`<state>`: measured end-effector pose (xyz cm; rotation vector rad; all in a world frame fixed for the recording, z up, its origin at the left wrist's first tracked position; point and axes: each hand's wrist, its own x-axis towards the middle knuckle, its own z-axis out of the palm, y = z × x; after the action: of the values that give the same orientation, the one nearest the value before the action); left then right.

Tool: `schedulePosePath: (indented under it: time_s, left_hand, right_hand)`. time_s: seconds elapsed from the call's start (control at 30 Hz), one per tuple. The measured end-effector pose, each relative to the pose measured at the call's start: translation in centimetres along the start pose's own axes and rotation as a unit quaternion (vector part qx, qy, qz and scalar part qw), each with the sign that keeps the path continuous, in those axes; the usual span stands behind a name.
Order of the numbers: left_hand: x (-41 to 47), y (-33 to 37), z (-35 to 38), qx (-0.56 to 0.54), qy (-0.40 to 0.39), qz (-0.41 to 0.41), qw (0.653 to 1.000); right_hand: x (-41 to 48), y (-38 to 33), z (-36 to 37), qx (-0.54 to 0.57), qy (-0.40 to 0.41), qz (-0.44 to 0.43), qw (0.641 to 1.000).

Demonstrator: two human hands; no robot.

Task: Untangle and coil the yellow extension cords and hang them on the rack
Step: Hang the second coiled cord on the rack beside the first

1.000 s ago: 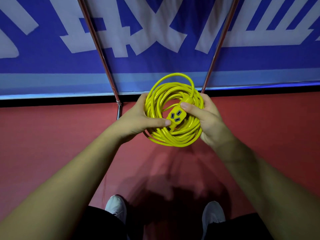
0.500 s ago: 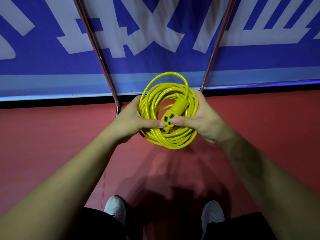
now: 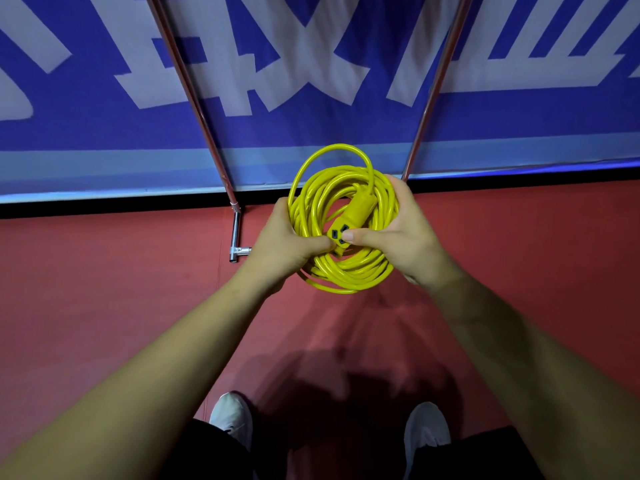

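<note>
- Since half a second ago the two thumbs have come closer; they now almost meet over the socket end [image 3: 360,211], and its dark slots are partly covered.
- The left hand [image 3: 287,244] grips the left side of the yellow cord coil [image 3: 349,271], with the thumb across the front strands.
- The right hand [image 3: 398,233] grips the right side of the coil, and its thumb presses on the socket face.
- The coil is held in the air above the red floor [image 3: 104,289], between the left rack pole [image 3: 194,98] and the right rack pole [image 3: 433,88].
- One loop stands higher than the other turns, in front of the blue banner [image 3: 311,126].
- The left pole ends in a metal foot [image 3: 237,237] on the floor, near the left hand.
- Two white shoes [image 3: 232,417] show at the bottom edge.
</note>
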<state>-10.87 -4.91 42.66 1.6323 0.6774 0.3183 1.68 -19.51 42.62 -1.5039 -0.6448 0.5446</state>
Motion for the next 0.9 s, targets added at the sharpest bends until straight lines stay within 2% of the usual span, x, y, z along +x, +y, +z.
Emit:
schedulePosePath:
  time_s: [0.13, 0.27, 0.43, 0.67, 0.9]
  left_hand:
    - [-0.2, 0.6, 0.0, 0.04, 0.014, 0.027, 0.999]
    - [-0.6, 1.2, -0.1, 0.072, 0.014, 0.071, 0.995]
    - [-0.6, 1.4, -0.6, 0.054, -0.01, 0.121, 0.991]
    - [-0.5, 1.2, 0.4, 0.073, 0.06, 0.176, 0.98]
    - [0.4, 3.4, -1.0, 0.049, 0.025, 0.186, 0.981]
  right_hand:
    - [0.3, 0.3, 0.3, 0.0, 0.016, -0.012, 1.0]
    - [0.2, 0.3, -0.1, 0.039, 0.014, 0.011, 0.999]
    - [-0.3, 0.4, 0.1, 0.052, 0.009, 0.012, 0.999]
    - [0.2, 0.0, 1.4, 0.041, 0.049, -0.022, 0.998]
    - [1.1, -1.7, 1.2, 0.042, 0.045, 0.009, 0.998]
